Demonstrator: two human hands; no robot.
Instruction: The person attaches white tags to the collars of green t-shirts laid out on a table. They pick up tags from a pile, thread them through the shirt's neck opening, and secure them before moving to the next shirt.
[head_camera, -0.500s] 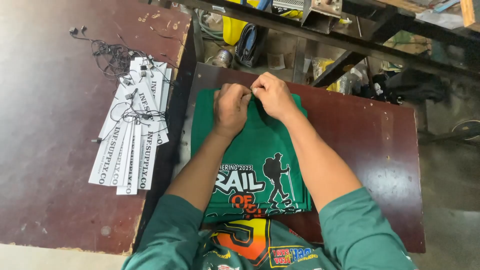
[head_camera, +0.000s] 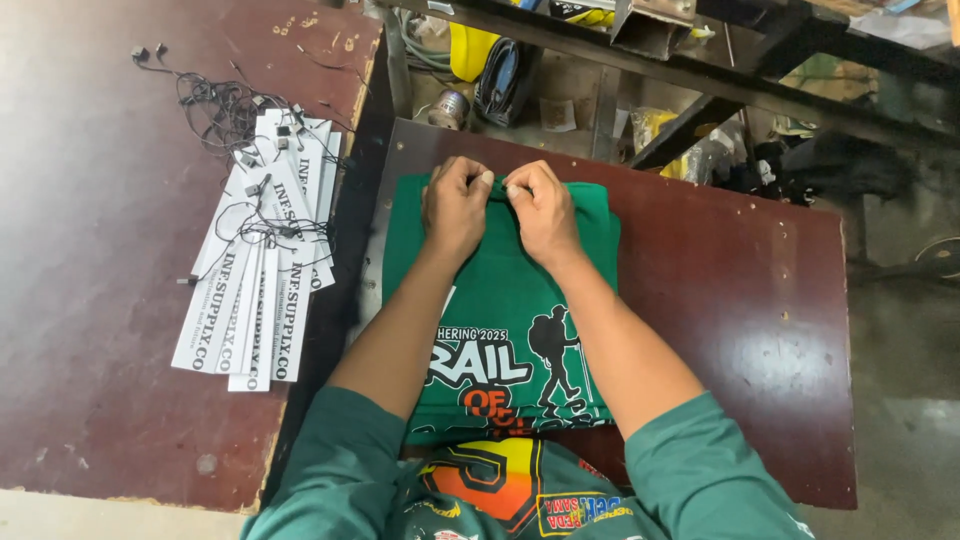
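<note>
A folded green T-shirt (head_camera: 510, 290) with a white, black and orange print lies on a small dark red table (head_camera: 740, 300). My left hand (head_camera: 455, 205) and my right hand (head_camera: 542, 210) rest side by side at the shirt's far edge, near the collar. Both pinch something small there between thumb and fingers; what it is I cannot make out. My forearms lie over the shirt.
On a larger dark table (head_camera: 100, 300) to the left lies a fan of white printed paper tags (head_camera: 262, 270) with black strings (head_camera: 215, 105). Beyond the tables a metal frame (head_camera: 700, 60) holds clutter: a yellow object (head_camera: 470, 50), a roll, bags.
Both hands have stayed at the shirt's far edge, with only slight finger movement. The shirt and the tags lie as before.
</note>
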